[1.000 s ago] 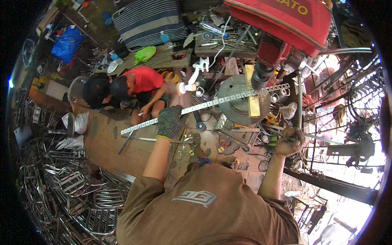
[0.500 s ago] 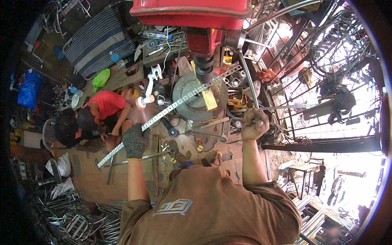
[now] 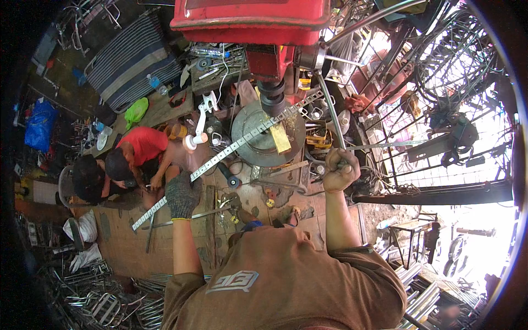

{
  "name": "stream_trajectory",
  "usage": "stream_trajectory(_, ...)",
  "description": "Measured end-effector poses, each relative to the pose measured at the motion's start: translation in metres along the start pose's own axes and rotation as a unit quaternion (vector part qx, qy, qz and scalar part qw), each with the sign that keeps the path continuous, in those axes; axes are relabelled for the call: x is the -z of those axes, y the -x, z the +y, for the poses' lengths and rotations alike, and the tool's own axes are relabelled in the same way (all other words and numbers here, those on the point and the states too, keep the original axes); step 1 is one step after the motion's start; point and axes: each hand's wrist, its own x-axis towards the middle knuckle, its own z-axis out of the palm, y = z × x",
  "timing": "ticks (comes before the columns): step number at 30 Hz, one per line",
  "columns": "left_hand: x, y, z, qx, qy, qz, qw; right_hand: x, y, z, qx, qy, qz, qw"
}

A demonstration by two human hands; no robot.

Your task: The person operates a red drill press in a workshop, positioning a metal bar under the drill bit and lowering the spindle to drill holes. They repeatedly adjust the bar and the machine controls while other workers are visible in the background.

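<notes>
My left hand (image 3: 183, 195), in a dark knit glove, is closed around a long flat metal bar (image 3: 223, 153) with a row of evenly spaced square marks or holes. Diagonally the bar crosses the round table (image 3: 242, 132) of a drill press, passing under the dark chuck (image 3: 273, 99). A yellow block (image 3: 281, 138) lies against it there, among metal shavings. Bare, my right hand (image 3: 341, 169) is curled around the lower end of the press's feed lever (image 3: 331, 113). The chuck hides the drill tip and the spot beneath it.
The red drill press head (image 3: 250, 19) hangs over the far side. A white lamp (image 3: 196, 139) stands left of the table. At left sits a person in a red shirt (image 3: 144, 146). Metal tubes (image 3: 104, 305) pile up at lower left; a wire grille (image 3: 434, 159) borders the right.
The view has shifted slightly, so the press head appears a little lower and farther left. Both hands keep their grips; the bar has barely moved. The seated person's hands have shifted slightly.
</notes>
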Motion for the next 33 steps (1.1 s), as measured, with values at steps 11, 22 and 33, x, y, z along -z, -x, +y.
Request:
stream_trajectory(11, 0.001, 0.003, 0.001, -0.001, 0.023, 0.009, 1.0, 0.021, 0.021, 0.013, -0.064, 0.03, 0.067, 0.995)
stream_trajectory(22, 0.01, 0.001, 0.002, -0.014, 0.03, -0.001, 0.999, 0.003, 0.004, 0.007, 0.017, 0.012, 0.014, 1.0)
stream_trajectory(33, 0.011, 0.0, 0.003, -0.004, 0.017, -0.017, 1.0, 0.001, 0.001, 0.003, 0.009, -0.02, -0.005, 1.0)
